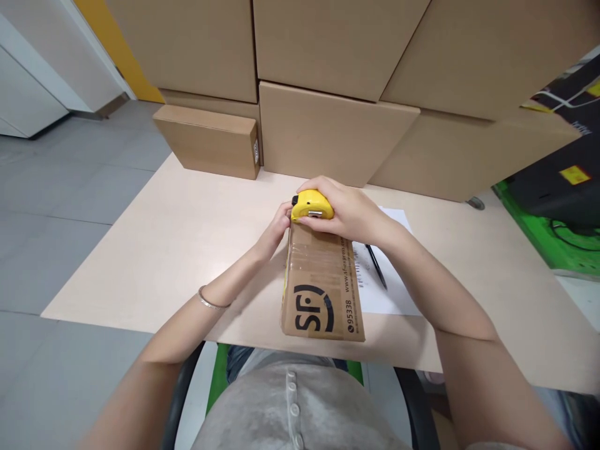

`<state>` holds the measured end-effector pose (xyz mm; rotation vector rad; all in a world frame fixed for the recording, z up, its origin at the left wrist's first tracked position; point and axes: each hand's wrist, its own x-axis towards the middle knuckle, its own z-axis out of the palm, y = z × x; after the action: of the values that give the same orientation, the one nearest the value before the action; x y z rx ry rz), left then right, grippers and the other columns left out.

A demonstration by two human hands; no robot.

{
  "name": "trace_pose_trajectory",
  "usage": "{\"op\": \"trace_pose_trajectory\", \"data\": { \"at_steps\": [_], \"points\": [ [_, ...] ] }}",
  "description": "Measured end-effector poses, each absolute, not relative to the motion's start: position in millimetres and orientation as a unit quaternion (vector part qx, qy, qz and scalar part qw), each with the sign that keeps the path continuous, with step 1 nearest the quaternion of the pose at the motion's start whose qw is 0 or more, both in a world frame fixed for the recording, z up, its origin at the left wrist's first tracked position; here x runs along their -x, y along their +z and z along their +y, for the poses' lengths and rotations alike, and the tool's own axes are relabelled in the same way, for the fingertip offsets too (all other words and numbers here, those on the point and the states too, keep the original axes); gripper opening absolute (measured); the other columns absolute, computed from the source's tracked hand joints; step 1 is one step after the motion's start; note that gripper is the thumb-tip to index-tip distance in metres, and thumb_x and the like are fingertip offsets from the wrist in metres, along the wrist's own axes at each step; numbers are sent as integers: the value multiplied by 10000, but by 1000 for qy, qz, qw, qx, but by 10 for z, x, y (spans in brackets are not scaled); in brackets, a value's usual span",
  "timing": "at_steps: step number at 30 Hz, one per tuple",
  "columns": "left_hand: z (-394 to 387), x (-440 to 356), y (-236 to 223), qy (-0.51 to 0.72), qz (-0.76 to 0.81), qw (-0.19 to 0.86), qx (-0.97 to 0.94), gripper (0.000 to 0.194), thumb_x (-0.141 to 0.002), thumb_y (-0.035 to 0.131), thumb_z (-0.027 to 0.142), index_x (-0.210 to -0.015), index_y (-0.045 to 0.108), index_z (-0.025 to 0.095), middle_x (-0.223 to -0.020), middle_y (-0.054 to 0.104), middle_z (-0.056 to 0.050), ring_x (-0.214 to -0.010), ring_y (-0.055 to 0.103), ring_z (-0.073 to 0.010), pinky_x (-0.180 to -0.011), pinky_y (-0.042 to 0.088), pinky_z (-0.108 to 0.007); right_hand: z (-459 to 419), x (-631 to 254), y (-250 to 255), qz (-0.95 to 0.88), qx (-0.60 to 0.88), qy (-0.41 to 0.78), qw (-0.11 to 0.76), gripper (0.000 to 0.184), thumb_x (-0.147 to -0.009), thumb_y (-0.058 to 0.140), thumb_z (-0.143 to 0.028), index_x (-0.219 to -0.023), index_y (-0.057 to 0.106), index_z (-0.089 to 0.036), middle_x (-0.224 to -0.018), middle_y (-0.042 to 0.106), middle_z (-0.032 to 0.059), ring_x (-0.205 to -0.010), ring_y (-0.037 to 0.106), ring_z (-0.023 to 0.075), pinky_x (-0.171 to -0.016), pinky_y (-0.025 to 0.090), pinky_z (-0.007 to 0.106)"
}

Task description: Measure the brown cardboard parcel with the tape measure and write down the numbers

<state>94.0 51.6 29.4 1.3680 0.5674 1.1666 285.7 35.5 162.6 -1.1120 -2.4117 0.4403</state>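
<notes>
My right hand (347, 209) is wrapped round a yellow tape measure (313, 201) with a black button at its left end. It holds the tape measure at the far end of a long brown cardboard box (323, 269) printed with black "SF" lettering and a number. My left hand (280, 222) is beside the box's far left corner, right by the mouth of the tape measure. Its fingers look closed, but the case and the box partly hide them, and what they grip does not show. A thin yellow edge runs along the box's left side.
A sheet of paper (389, 300) with handwriting lies right of the box, a black pen (376, 267) on it. At the table's back stand large stacked cartons (328, 131) and a smaller flat carton (210, 140). A black object with yellow labels (553, 181) stands at right.
</notes>
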Motion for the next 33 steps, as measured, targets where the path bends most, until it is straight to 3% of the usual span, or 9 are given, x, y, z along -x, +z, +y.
{"op": "trace_pose_trajectory", "data": {
  "at_steps": [2, 4, 8, 11, 16, 23, 33],
  "points": [
    [535, -936, 229, 483, 237, 571, -620, 609, -894, 674, 685, -1340, 590, 278, -1403, 632, -84, -1346, 568, -311, -1125, 484, -457, 342, -2911, 1633, -873, 401, 163, 226, 328, -933, 706, -387, -1219, 601, -266, -1240, 734, 68, -1058, 700, 279, -879, 508, 390],
    [543, -943, 200, 462, 226, 563, -646, 587, -892, 692, 649, -1356, 570, 309, -1400, 622, -80, -1301, 589, -311, -1093, 511, -479, 322, -3010, 1638, -870, 403, 170, 228, 331, -930, 710, -384, -1223, 607, -270, -1237, 740, 68, -1045, 703, 273, -871, 508, 388],
    [498, -984, 226, 485, 203, 536, -660, 454, -960, 629, 564, -1368, 584, 370, -1409, 613, -52, -1306, 590, -302, -1120, 503, -515, 262, -3342, 1608, -854, 421, 189, 241, 363, -916, 735, -435, -1227, 629, -281, -1162, 752, 61, -970, 710, 264, -827, 529, 394],
    [447, -1007, 265, 523, 206, 483, -671, 481, -992, 591, 532, -1454, 570, 399, -1506, 586, -45, -1395, 544, -307, -1204, 430, -552, 168, -3633, 1569, -836, 444, 193, 259, 384, -906, 751, -460, -1233, 648, -287, -1157, 750, 59, -946, 715, 263, -827, 556, 411],
    [428, -995, 337, 513, 242, 394, -723, 493, -1034, 479, 570, -1427, 659, 333, -1521, 628, -75, -1485, 485, -322, -1271, 337, -598, -33, -3941, 1507, -812, 471, 202, 280, 387, -901, 768, -435, -1244, 672, -284, -1192, 745, 84, -960, 731, 284, -848, 603, 450],
    [419, -984, 384, 534, 217, 394, -715, 377, -1034, 545, 460, -1343, 730, 347, -1461, 688, -57, -1478, 526, -302, -1258, 361, -594, -40, -3955, 1389, -806, 471, 185, 307, 392, -896, 776, -418, -1249, 658, -295, -1244, 750, 61, -1041, 744, 270, -909, 605, 452],
    [404, -965, 365, 513, 261, 394, -717, 483, -1021, 514, 510, -1459, 660, 367, -1526, 650, -54, -1473, 517, -329, -1247, 375, -635, -74, -3927, 1463, -808, 475, 198, 288, 373, -915, 760, -431, -1250, 653, -309, -1171, 753, 64, -927, 742, 275, -813, 618, 444]
  ]
}}
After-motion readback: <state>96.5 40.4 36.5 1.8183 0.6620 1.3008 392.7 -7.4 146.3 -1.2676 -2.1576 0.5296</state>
